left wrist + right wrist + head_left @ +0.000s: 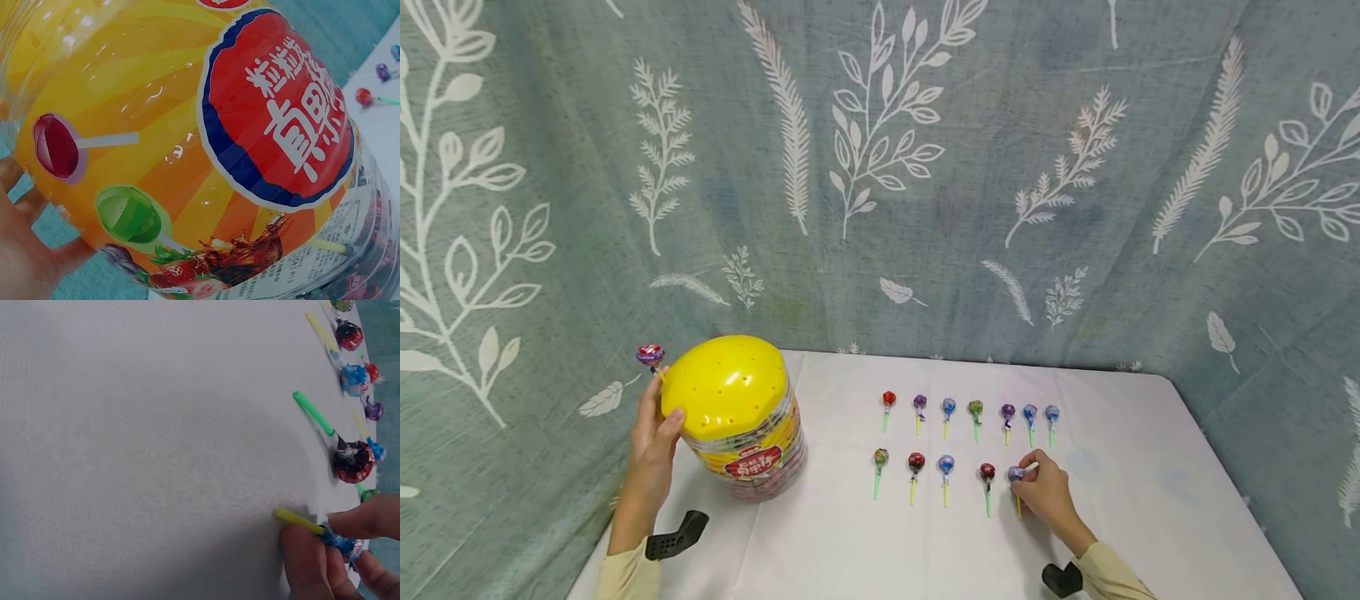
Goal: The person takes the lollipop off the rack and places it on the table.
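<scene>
Right hand (1047,493) pinches a blue lollipop (1016,474) at the end of the front row on the table (1150,517). Left hand (653,433) grips the yellow-lidded candy jar (737,412) (another lollipop (650,356) tucked in its fingers).

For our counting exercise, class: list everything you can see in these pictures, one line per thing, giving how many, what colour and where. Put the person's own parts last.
Tub: one, clear with a yellow lid and a red-and-yellow label, on the table's left, tilted.
Back row of lollipops: seven, heads red, purple, blue and green, lying on the table.
Front row of lollipops: five counting the held one, in mixed colours, nearer the person.
Blue lollipop: one, yellow stick, right end of the front row.
Purple lollipop: one, above the table's left edge.
Table: one, white.
Curtain: grey-green with white leaves, behind.
Left hand: holds the tub's side and the purple lollipop.
Right hand: pinches the blue lollipop.
</scene>
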### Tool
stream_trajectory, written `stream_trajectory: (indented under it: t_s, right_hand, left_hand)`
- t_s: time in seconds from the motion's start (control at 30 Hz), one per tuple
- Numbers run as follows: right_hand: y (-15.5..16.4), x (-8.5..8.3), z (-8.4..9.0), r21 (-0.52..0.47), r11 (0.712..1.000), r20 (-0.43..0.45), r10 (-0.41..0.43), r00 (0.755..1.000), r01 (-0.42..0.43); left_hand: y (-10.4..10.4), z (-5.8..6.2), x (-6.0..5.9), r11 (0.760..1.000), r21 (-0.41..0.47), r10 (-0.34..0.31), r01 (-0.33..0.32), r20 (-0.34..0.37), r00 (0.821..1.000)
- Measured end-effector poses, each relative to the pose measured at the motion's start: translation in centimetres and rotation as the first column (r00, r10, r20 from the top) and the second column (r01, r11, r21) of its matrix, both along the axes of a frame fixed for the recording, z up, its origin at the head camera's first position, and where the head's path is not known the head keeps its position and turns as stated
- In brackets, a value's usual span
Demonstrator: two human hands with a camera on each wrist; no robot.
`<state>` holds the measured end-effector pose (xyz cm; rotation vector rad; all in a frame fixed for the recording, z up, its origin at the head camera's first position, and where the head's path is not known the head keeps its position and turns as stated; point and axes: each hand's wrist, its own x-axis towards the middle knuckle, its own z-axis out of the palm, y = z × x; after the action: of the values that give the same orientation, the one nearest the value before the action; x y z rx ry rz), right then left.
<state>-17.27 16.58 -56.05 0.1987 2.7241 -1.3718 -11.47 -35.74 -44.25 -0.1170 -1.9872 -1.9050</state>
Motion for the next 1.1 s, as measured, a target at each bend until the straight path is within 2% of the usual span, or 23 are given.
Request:
stream_trajectory:
  t_s: [0.3, 0.57, 0.77, 0.9, 1.1]
  right_hand:
    - [0.0, 0.1, 1.2, 0.038, 0.999, 0.044, 0.026, 0.999, -0.027]
    - [-0.3, -0.7, 4.4, 0.02, 0.997, -0.025, 0.069, 0.997, -0.068]
    - [-1.2, -1.2, 6.9, -0.049, 0.99, -0.09, 0.126, 0.988, -0.131]
    - [-2.4, -1.3, 8.5, -0.105, 0.979, -0.126, 0.162, 0.979, -0.175]
    - [-4.7, -1.7, 11.1, -0.149, 0.954, -0.177, 0.234, 0.956, -0.261]
  left_hand:
    - [0.0, -0.2, -0.2, 1.0, 0.01, -0.027, 0.027, -0.022, 0.999]
    - [-0.4, 0.0, -0.1, 0.999, -0.018, -0.032, 0.032, -0.029, 0.999]
    - [-0.8, 0.5, 0.1, 0.996, -0.078, -0.041, 0.04, -0.003, 0.999]
    - [-1.2, 0.8, 0.0, 0.99, -0.127, -0.057, 0.059, 0.016, 0.998]
    - [-1.7, 1.1, -0.2, 0.985, -0.143, -0.101, 0.101, 0.007, 0.995]
